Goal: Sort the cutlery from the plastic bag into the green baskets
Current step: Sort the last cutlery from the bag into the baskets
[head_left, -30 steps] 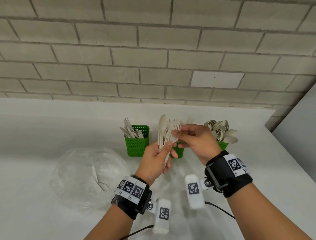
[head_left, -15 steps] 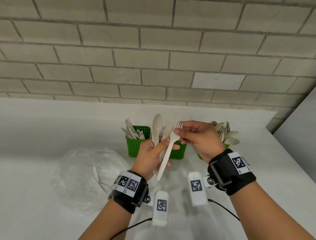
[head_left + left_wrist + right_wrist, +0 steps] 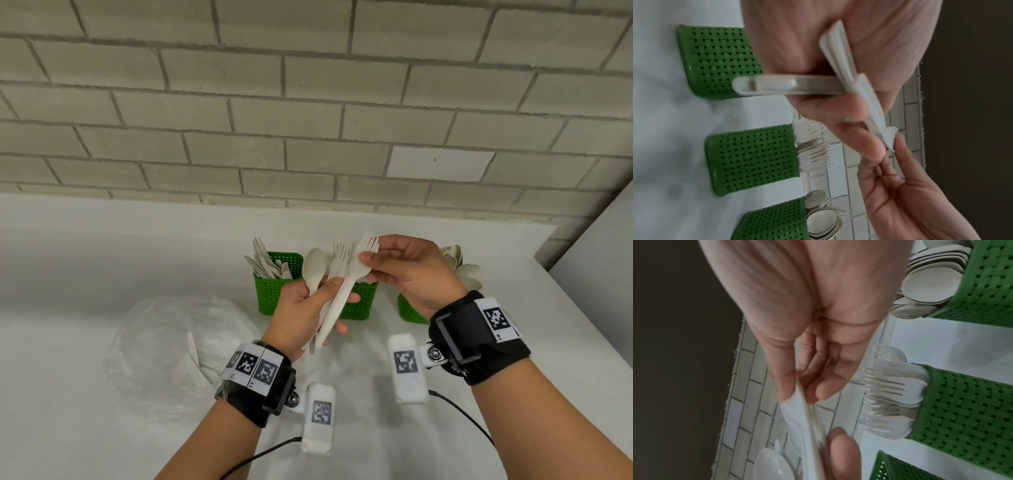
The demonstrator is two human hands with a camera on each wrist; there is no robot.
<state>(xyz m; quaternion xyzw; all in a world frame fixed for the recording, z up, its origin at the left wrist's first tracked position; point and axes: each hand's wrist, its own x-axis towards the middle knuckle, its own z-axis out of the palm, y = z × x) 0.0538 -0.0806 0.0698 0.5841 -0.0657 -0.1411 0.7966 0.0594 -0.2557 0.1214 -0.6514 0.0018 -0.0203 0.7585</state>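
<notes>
My left hand (image 3: 310, 315) grips a bundle of white plastic cutlery (image 3: 329, 308), a spoon (image 3: 315, 267) sticking up from it. My right hand (image 3: 407, 270) pinches the head of a white fork (image 3: 359, 263) whose handle slants down across the left palm. Three green baskets stand behind the hands: the left basket (image 3: 270, 291) holds knives, the middle basket (image 3: 363, 301) forks, the right basket (image 3: 411, 311) spoons. In the left wrist view the handles (image 3: 840, 53) cross my palm. The right wrist view shows thumb and finger on the fork (image 3: 801, 400).
A clear plastic bag (image 3: 178, 342) with several white pieces inside lies on the white table (image 3: 85, 274) at the left. A brick wall (image 3: 308, 120) runs behind the baskets. The table's right edge (image 3: 589, 325) slants down at the right.
My right hand has drawn one fork up and to the right, out of the bundle. Both hands have risen slightly in front of the baskets.
</notes>
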